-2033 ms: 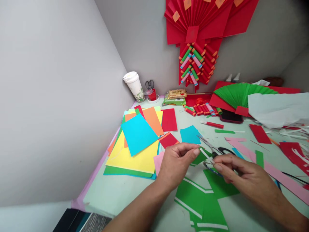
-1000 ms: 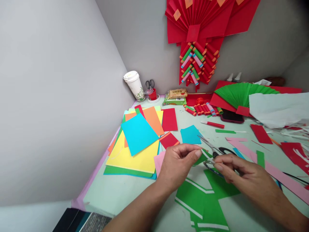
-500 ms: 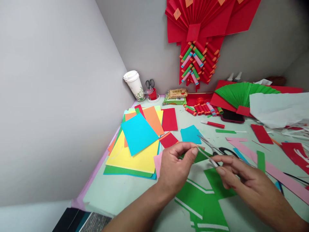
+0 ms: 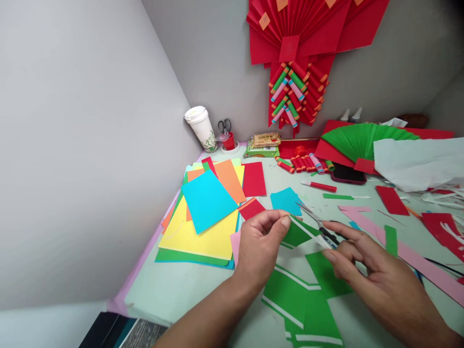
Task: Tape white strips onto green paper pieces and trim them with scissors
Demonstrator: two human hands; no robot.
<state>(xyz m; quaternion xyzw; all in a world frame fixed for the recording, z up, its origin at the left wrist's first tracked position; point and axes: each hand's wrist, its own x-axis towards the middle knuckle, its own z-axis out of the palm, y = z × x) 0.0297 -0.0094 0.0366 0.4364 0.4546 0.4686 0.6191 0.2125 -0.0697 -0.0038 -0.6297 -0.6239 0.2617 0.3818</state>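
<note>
My left hand [image 4: 261,238] pinches a corner of a small green paper piece [image 4: 296,234] between thumb and forefinger. Along the paper's upper edge runs a white strip [image 4: 304,228], whose lower right end sticks out past the paper. At that end is my right hand [image 4: 362,261], thumb tip by the strip and forefinger stretched out apart from it. Behind the right fingertips lie scissors [image 4: 314,217] with black handles, partly hidden. Below the hands, several green paper pieces [image 4: 290,292] with white strips along their edges lie on the table [image 4: 152,299].
A stack of coloured paper [image 4: 210,203] lies left, with a white cup [image 4: 201,128] behind it. Small rolled paper tubes [image 4: 302,163], a red pen [image 4: 319,186] and a phone [image 4: 348,174] are at the back. Pink strips [image 4: 409,251] and scraps spread right. A red fan decoration [image 4: 290,48] hangs on the wall.
The green paper has turned so its face shows more, and my left hand has shifted slightly left. My right forefinger and thumb have spread apart near the white strip's end.
</note>
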